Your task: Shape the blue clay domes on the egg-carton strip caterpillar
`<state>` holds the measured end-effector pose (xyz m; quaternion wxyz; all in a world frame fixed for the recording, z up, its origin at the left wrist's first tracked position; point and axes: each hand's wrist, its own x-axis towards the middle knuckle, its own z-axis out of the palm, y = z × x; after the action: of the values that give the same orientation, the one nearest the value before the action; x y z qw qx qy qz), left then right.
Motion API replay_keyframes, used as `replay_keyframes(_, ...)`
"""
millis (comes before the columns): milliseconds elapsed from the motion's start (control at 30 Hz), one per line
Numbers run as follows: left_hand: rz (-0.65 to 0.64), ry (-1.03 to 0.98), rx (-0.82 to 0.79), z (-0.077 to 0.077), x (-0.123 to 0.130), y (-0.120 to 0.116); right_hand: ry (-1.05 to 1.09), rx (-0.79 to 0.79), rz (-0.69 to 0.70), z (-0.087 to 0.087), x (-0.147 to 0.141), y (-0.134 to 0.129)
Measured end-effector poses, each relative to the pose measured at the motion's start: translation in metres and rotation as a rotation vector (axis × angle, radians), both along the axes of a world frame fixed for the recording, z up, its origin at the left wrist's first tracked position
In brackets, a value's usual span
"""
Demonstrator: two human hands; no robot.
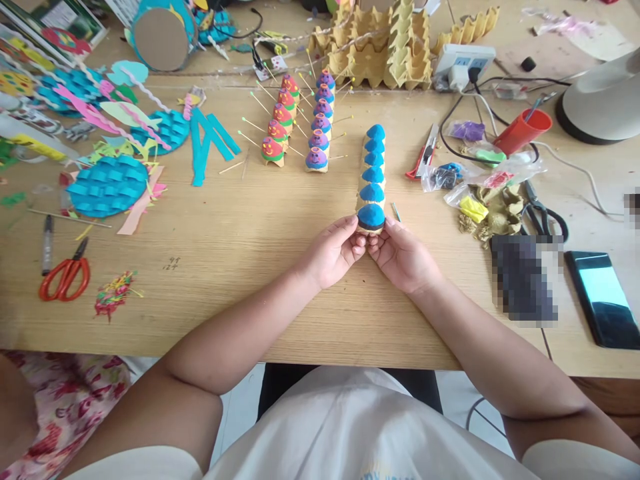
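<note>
The near end of a blue-painted row of egg-carton cones (373, 175) is pinched by the left hand (334, 252) and right hand (403, 257), fingers closed on it. It is laid on the wooden tabletop (240, 233). Red-handled scissors (65, 275) are seen at nine o'clock, well apart.

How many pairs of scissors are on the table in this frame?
2. The red-handled scissors lie near the table's left front edge; the black-handled scissors lie at right, beside the torn egg-carton scraps. Clutter may hide more.
</note>
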<state>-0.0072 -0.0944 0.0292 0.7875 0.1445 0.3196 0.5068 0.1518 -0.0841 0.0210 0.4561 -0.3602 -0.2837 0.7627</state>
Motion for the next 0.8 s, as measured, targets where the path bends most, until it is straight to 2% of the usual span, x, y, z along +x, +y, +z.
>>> replay_keyframes(300,0.012,-0.031,-0.032,-0.0057,-0.0018,0.0034,0.021,-0.018,-0.006,-0.0063,0.001,0.0011)
replay_keyframes(733,-0.016,-0.08,-0.019,-0.0034,-0.0021,0.0062,0.06,-0.057,-0.021,-0.0062,0.0022,0.005)
replay_keyframes(800,-0.012,-0.086,-0.069,-0.0023,-0.0015,0.0067,0.072,-0.091,-0.011,-0.0062,0.0036,0.0073)
